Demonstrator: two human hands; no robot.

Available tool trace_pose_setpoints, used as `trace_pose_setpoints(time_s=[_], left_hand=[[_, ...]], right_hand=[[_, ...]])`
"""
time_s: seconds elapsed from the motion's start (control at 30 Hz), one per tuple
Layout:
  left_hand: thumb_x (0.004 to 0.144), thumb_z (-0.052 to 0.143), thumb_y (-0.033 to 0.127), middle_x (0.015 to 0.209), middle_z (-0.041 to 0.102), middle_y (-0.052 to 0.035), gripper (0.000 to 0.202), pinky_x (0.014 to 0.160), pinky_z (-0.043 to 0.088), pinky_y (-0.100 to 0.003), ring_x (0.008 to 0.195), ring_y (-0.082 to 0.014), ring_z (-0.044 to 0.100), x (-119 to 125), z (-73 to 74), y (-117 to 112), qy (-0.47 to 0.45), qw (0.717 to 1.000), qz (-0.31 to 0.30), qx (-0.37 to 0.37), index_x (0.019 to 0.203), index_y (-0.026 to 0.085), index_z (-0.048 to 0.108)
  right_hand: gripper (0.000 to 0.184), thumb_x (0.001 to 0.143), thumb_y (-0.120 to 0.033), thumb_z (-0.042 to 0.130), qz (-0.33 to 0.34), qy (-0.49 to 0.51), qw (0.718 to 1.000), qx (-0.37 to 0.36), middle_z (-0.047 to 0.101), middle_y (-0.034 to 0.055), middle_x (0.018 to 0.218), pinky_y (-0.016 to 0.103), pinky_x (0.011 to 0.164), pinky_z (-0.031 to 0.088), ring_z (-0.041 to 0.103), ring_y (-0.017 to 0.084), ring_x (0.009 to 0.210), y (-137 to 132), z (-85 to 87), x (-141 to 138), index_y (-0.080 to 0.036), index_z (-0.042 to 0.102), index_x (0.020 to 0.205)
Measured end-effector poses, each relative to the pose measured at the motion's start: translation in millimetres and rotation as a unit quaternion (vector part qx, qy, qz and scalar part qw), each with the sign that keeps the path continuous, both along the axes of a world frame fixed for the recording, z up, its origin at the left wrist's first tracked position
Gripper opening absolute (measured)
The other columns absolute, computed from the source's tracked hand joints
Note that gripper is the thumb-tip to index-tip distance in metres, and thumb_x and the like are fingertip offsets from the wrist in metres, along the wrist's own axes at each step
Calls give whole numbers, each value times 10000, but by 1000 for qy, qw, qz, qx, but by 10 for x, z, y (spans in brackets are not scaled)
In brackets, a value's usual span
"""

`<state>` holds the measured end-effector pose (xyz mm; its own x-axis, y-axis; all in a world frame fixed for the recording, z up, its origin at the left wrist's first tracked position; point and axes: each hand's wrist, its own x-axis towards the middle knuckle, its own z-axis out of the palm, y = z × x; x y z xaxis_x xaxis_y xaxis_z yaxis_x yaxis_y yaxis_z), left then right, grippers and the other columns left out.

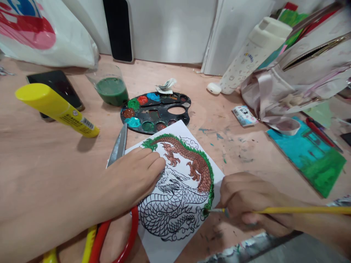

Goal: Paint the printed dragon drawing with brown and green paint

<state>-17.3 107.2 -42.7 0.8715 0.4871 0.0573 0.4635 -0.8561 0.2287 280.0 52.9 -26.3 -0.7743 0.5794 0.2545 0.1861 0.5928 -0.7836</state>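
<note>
A white sheet with a dragon drawing [175,197] lies on the table, its upper body coloured brown and its mane green. On the sheet's left part rests my left hand [139,168], fingers curled under and closed; whatever is in them, if anything, is hidden. My right hand [252,201] is closed round a yellow paintbrush [301,210] by the sheet's right edge. The brush tip, green with paint, touches the drawing near the lower right. Just above the sheet sits a black paint palette [153,109] with several colours. Red-handled scissors [133,233] lie partly beneath my left forearm.
A yellow glue stick [60,111] stands left, near a phone [56,87] and a cup of green water [111,90]. Another phone [118,31] leans on the back panel. Right are a white bottle [253,54], a bag [298,69] and a painted canvas [309,153].
</note>
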Motion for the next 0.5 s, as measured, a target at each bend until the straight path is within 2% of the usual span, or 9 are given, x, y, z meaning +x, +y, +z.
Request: trace_pose_setpoints(time_s=[0.17, 0.33, 0.5], left_hand=[[937, 448, 71, 822, 461, -30, 141, 670, 278, -370, 739, -224, 383, 1, -5, 3, -4, 1000, -2, 2, 864, 187, 415], [950, 435, 85, 842, 464, -32, 127, 675, 278, -371, 754, -227, 383, -19, -13, 2, 2, 1000, -3, -2, 881, 189, 416], [932, 449, 63, 826, 469, -32, 138, 670, 277, -371, 744, -227, 390, -8, -14, -2, -9, 1000, 3, -1, 874, 185, 426]], right_hand=[[395, 1084, -367, 297, 54, 31, 998, 10, 711, 80, 823, 275, 698, 491, 658, 152, 806, 0, -13, -2, -173, 587, 900], [373, 1073, -362, 343, 0, 20, 1000, -11, 669, 59, 756, 260, 655, 475, 622, 141, 723, 7, -17, -4, -173, 604, 884], [394, 1082, -360, 298, 49, 48, 997, 36, 692, 84, 790, 278, 669, 490, 652, 162, 764, 2, -27, -18, -169, 574, 876]])
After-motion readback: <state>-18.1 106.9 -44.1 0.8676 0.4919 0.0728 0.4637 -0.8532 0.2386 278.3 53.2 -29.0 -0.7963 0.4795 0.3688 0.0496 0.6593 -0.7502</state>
